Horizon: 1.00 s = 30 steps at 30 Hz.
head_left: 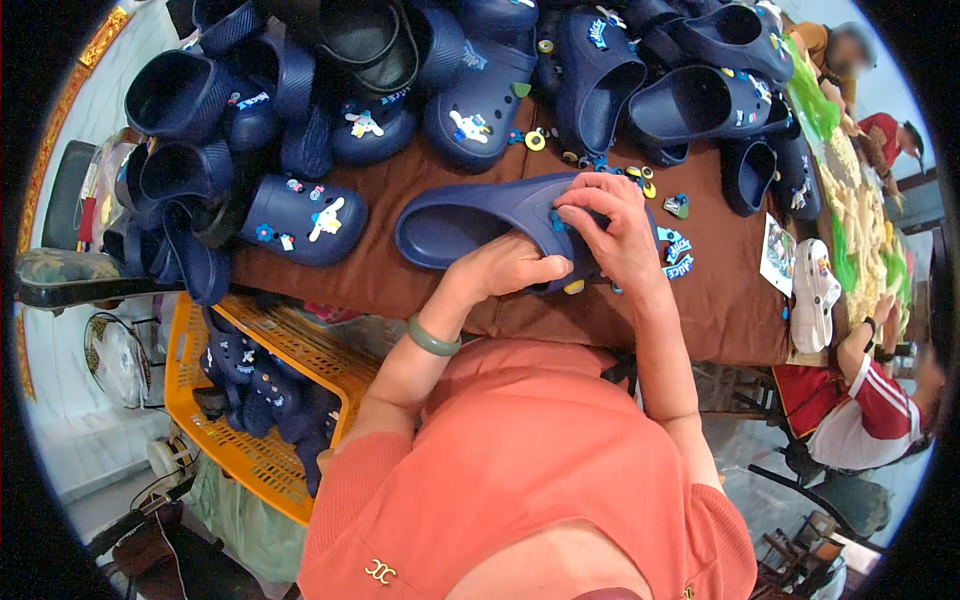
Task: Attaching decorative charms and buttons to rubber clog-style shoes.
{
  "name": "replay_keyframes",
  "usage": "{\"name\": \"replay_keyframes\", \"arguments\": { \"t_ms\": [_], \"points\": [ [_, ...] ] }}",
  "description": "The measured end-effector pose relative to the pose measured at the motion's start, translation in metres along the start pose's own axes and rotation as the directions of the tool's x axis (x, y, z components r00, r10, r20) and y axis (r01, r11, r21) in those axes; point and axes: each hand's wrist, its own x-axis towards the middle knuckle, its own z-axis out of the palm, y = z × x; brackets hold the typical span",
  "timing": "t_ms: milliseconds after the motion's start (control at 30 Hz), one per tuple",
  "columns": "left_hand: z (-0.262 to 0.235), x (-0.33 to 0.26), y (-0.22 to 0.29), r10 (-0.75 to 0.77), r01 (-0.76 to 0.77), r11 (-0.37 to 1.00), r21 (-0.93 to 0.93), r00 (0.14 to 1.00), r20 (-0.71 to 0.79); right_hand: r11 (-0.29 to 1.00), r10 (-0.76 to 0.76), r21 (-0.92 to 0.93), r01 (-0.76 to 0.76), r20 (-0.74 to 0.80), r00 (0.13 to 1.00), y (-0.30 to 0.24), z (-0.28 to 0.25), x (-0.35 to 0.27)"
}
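Note:
A navy clog (pixel 480 210) lies across the brown cloth in front of me, its toe to the right. My left hand (pixel 515 264) grips it, fingers tucked inside the opening and thumb on the outer side. Over the clog's upper, my right hand (pixel 618 228) pinches a small blue shoe charm (pixel 558 221) against the surface; the fingers cover much of the toe. Blue lettered charms (pixel 676 252) are just right of that hand. Beyond it are several loose yellow, green and blue charms (pixel 535 140). A decorated navy clog (pixel 305 220) sits to the left.
Navy clogs (pixel 490 95) are heaped along the far side. At right lie a picture card (pixel 777 255) and a white clog (pixel 817 295). An orange crate (pixel 185 350) of clogs stands below left, beside a chair arm (pixel 85 285). Other people (pixel 850 410) work at the right.

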Motion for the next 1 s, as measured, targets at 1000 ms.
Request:
{"name": "replay_keyframes", "arguments": {
  "t_ms": [1000],
  "points": [
    [-0.001, -0.001, -0.01, -0.078, 0.077, 0.996, 0.042, 0.997, 0.009, 0.923, -0.214, -0.347, 0.168, -0.097, 0.972, -0.008, 0.008, -0.035]
  ]
}}
